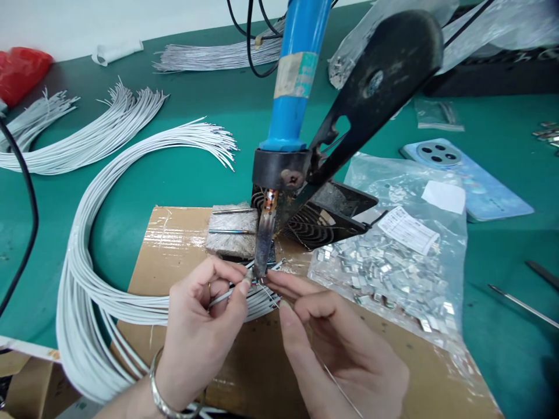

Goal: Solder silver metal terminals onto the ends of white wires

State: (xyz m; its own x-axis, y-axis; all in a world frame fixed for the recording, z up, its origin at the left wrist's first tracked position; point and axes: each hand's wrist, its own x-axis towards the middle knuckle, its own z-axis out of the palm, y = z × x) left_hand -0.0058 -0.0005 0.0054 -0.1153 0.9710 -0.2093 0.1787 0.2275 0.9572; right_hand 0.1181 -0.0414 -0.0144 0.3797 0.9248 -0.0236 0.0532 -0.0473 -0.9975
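Observation:
A blue-handled soldering iron [296, 81] is clamped in a black stand, its dark tip [262, 247] pointing down between my hands. My left hand [213, 320] pinches the end of a white cable [222, 298] right beside the tip. A small metal part seems to sit at the cable's end, too small to make out. My right hand [336, 343] is closed on a thin solder wire [334, 378], which runs out below the palm and up to the tip. Behind my fingers lie the ends of a bundle of white cables [131, 299].
Cardboard [174, 238] covers the green table [196, 105]. Behind the tip are a worn block [231, 230] and a black fan [314, 221]. Right: a clear bag [384, 279] of small metal parts, a phone [471, 180], tweezers [519, 302]. More cable bundles [100, 134] lie left.

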